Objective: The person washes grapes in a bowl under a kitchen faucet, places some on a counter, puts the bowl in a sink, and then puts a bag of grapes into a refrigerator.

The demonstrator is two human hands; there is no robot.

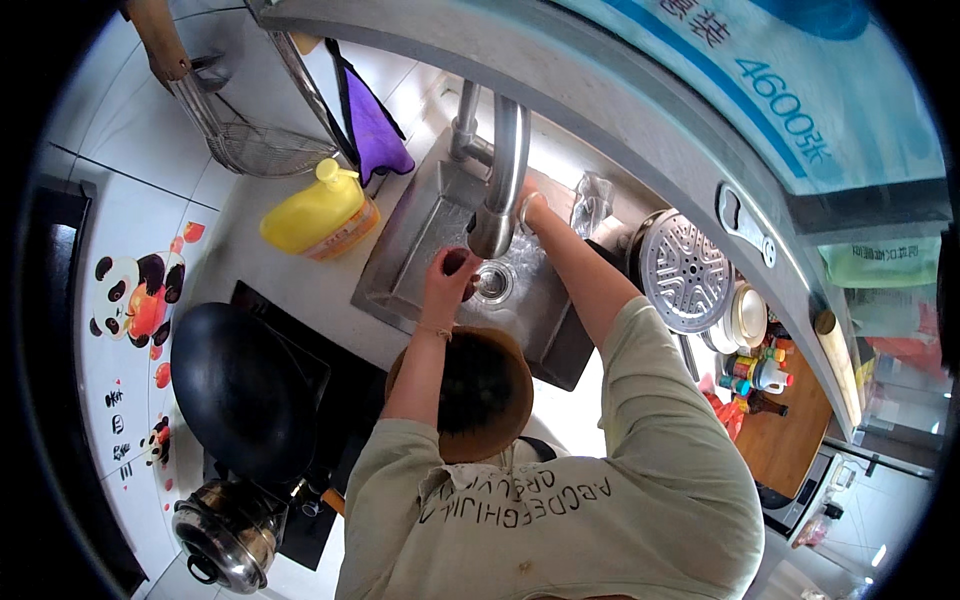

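My left hand is over the steel sink, its fingers curled round a small, dark red, hollow-looking thing. What kind of thing it is, I cannot make out. Close by, the grey tap hangs above the round drain. My right arm reaches past the tap to the sink's back edge. There my right hand, with a bracelet at the wrist, is partly covered by the tap, and its fingers are hidden. A crumpled clear plastic thing lies just right of it.
Left of the sink stands a yellow pump bottle, below a hanging purple cloth and wire strainer. A black wok and lidded pot occupy the left. A perforated metal disc is at right. A metal shelf edge overhangs.
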